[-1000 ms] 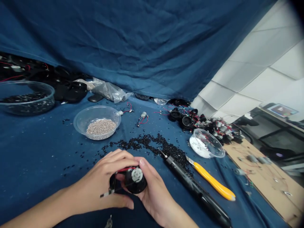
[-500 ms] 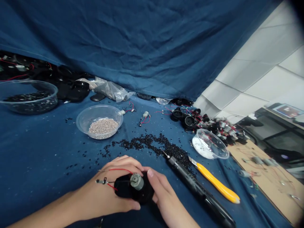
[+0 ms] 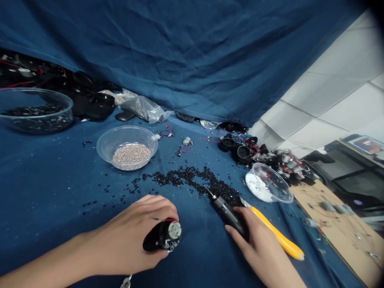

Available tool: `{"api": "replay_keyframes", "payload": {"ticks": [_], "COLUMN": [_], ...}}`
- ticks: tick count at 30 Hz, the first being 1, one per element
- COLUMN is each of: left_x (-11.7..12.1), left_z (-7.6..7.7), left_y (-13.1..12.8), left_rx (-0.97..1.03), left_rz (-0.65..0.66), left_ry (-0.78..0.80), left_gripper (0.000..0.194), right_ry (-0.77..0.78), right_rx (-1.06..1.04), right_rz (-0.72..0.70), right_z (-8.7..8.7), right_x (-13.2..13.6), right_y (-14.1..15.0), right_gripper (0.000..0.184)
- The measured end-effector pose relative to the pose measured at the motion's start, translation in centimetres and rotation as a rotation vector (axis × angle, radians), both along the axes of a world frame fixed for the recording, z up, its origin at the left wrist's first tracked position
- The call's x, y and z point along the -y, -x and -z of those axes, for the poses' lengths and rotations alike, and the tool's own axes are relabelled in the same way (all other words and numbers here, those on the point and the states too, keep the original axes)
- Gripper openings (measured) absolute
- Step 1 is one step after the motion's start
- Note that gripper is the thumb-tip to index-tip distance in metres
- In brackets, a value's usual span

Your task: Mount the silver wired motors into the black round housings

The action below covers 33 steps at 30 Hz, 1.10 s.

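My left hand (image 3: 132, 236) is wrapped round a black plastic housing (image 3: 153, 237) with a small silver motor (image 3: 174, 230) at its end, facing right; a bit of red wire shows along its top. Over the black electric screwdriver (image 3: 229, 218) lies my right hand (image 3: 259, 242), thumb on one side of the body and fingers on the other. The screwdriver rests on the blue cloth, its bit pointing up and left at a heap of small black screws (image 3: 210, 180). Beside it, partly behind my right hand, is a yellow-handled utility knife (image 3: 285, 240).
A clear bowl (image 3: 103, 150) holds small metallic pieces; another bowl (image 3: 69, 106) at left holds dark parts. A clear tub (image 3: 283, 192) with white contents stands right, before piled motors (image 3: 288, 160). A loose motor (image 3: 186, 141) lies mid-table. Cardboard (image 3: 339, 232) lies far right.
My right hand has let go of the housing and moved right onto the screwdriver. The housing has turned in my left hand, so the motor now faces right.
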<state>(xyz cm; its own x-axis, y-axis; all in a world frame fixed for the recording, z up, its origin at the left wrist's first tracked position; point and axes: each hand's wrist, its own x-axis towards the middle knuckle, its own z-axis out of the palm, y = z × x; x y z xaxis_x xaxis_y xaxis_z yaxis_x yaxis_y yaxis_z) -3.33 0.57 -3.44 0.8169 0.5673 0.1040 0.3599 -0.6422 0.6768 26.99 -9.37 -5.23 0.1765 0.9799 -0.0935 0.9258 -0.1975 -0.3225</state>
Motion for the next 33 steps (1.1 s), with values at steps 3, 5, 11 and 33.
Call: {"api": "replay_keyframes", "payload": {"ticks": [3, 5, 11, 33], "left_x": [-0.2, -0.3, -0.5, -0.8], "left_z": [-0.1, -0.3, -0.8, 0.0], "left_y": [0.0, -0.1, -0.2, -0.1], "left_rx": [-0.056, -0.083, -0.126, -0.021], "left_rz": [0.002, 0.004, 0.007, 0.070], "left_ry": [0.038, 0.061, 0.093, 0.058], "left_gripper": [0.045, 0.046, 0.043, 0.038], "right_ry": [0.028, 0.014, 0.112, 0.021], "right_rx": [-0.057, -0.110, -0.614, -1.666], "right_rz": [0.021, 0.086, 0.204, 0.258], "right_z": [-0.8, -1.6, -4.5, -6.6], "right_x": [0.1, 0.5, 0.9, -9.6], "right_y": [0.0, -0.3, 0.9, 7.7], "right_gripper": [0.041, 0.051, 0.068, 0.022]}}
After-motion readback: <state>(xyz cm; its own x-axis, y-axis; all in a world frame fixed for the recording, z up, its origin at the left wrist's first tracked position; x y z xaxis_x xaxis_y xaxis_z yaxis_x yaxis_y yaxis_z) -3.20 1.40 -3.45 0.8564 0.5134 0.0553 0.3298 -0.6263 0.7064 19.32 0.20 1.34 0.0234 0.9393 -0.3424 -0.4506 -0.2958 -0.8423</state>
